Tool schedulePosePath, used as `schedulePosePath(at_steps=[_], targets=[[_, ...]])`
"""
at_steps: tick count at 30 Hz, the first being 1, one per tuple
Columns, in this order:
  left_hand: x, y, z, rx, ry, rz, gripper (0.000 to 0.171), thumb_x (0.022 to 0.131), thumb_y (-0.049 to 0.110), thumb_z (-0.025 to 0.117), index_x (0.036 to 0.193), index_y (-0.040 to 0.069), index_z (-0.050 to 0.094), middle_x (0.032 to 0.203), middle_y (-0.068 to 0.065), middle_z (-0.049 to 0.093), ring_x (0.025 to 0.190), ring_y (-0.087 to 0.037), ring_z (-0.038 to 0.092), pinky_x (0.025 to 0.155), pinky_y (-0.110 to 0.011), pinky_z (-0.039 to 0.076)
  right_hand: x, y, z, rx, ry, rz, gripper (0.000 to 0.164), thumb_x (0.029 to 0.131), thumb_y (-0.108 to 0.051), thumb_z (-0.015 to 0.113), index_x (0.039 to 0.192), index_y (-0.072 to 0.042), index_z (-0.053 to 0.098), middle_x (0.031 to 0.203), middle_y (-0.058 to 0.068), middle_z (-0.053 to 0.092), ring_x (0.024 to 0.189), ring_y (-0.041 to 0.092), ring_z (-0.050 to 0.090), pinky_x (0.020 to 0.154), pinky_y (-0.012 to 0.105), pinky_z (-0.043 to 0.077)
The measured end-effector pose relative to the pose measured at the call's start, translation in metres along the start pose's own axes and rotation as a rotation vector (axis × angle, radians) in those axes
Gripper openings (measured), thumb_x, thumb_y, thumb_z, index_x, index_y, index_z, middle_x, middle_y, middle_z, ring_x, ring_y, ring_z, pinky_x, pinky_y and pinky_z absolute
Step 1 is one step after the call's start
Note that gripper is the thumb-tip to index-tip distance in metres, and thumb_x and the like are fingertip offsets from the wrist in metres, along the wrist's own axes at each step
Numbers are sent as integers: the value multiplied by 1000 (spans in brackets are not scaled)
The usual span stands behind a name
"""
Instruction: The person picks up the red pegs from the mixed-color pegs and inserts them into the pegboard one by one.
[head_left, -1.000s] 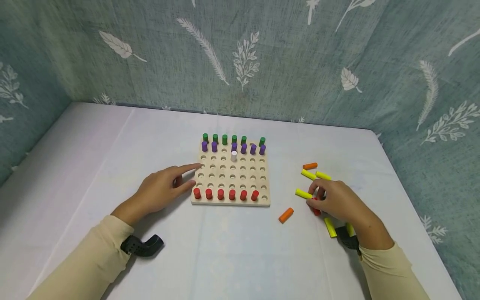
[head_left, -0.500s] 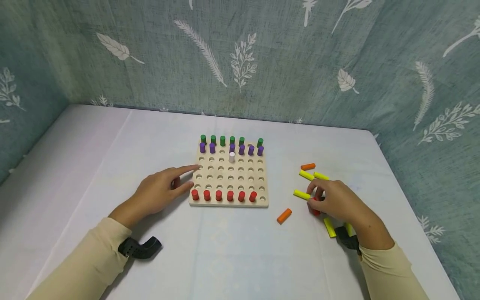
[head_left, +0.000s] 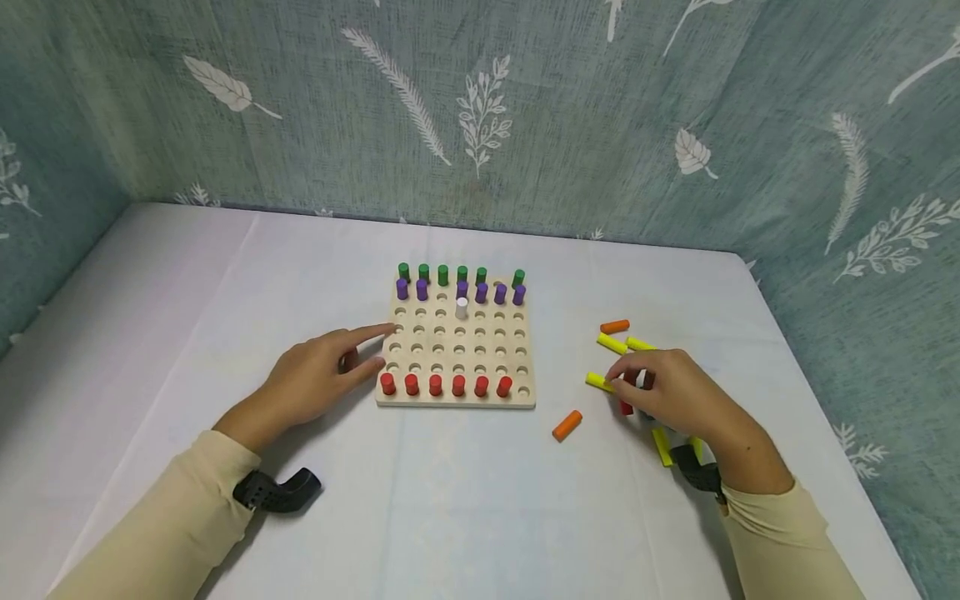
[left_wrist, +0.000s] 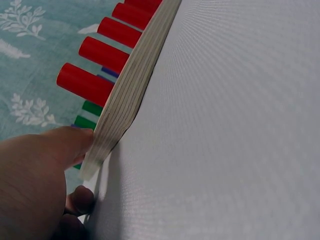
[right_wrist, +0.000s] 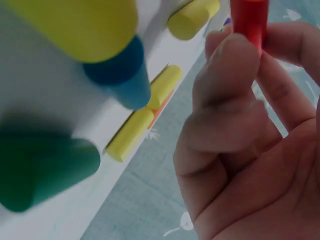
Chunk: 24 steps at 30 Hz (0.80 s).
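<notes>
A wooden peg board [head_left: 459, 340] lies mid-table, with rows of green, purple and red pegs and one white peg [head_left: 461, 308] standing in its holes. My left hand [head_left: 311, 379] rests at the board's left edge, index finger and thumb extended against it; in the left wrist view the thumb [left_wrist: 75, 145] touches the wooden side. To the right, my right hand [head_left: 671, 396] pinches a red peg [right_wrist: 250, 22] between thumb and fingers. In the head view that red peg [head_left: 626, 407] hangs nearly upright beneath the fingers, partly covered by them.
Loose yellow pegs [head_left: 597, 381] lie around my right hand, several in all. Orange pegs lie nearer the board [head_left: 567, 426] and farther back [head_left: 615, 326]. A blue peg [right_wrist: 122, 75] and a green peg [right_wrist: 50, 170] show in the right wrist view. A patterned cloth backs the table.
My right hand has raised slightly, and the red peg in it has swung from lying at a slant to nearly upright. My left hand stays at the board's edge.
</notes>
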<state>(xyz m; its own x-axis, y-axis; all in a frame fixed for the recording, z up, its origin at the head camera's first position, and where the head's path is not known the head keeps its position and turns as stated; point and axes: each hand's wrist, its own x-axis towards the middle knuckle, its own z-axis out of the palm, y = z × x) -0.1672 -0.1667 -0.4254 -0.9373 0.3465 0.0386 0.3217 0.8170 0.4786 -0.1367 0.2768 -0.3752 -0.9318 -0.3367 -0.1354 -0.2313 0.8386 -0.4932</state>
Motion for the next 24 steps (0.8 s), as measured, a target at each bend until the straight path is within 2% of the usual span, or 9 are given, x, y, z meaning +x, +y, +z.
schedulePosePath(at_steps=[3, 8, 13, 16, 19, 24], targets=[[0, 0, 0, -1, 1, 1, 49, 98, 38, 64, 145, 37, 52, 72, 4, 52, 63, -12, 42, 55, -29, 32, -1, -2, 0, 27, -1, -22, 8, 92, -11, 70, 99, -12, 74, 81, -3, 64, 60, 11, 53, 52, 25, 46], [0, -1, 2, 2, -19, -1, 49, 98, 40, 64, 145, 37, 52, 72, 5, 52, 62, -11, 43, 55, -29, 33, -2, -4, 2, 56, -14, 5, 8, 94, -14, 69, 100, -12, 74, 85, -1, 64, 63, 12, 55, 53, 25, 47], [0, -1, -2, 3, 4, 2, 49, 98, 40, 64, 145, 38, 52, 73, 5, 52, 62, -12, 43, 54, -29, 33, 2, -9, 3, 58, 59, -53, 7, 93, -13, 70, 99, -14, 74, 85, -2, 67, 70, 12, 58, 59, 25, 49], [-2, -2, -3, -3, -9, -9, 50, 98, 41, 64, 146, 37, 51, 73, 5, 53, 62, -12, 43, 54, -29, 33, 3, -12, 6, 72, 88, -92, 7, 93, -12, 71, 98, -13, 75, 84, -4, 68, 71, 10, 59, 63, 25, 50], [-3, -2, -1, -9, -19, -13, 49, 98, 40, 64, 145, 37, 52, 73, 5, 53, 63, -11, 43, 55, -29, 33, 3, -14, 9, 89, 111, -120, 7, 93, -12, 71, 99, -12, 75, 83, -6, 68, 71, 8, 60, 64, 25, 50], [-1, 0, -1, -11, 4, 5, 48, 97, 37, 65, 144, 36, 53, 73, 4, 52, 63, -12, 43, 55, -29, 33, 3, -21, 11, 107, 162, -144, 8, 93, -10, 71, 100, -10, 75, 83, -7, 69, 74, 8, 60, 66, 25, 51]])
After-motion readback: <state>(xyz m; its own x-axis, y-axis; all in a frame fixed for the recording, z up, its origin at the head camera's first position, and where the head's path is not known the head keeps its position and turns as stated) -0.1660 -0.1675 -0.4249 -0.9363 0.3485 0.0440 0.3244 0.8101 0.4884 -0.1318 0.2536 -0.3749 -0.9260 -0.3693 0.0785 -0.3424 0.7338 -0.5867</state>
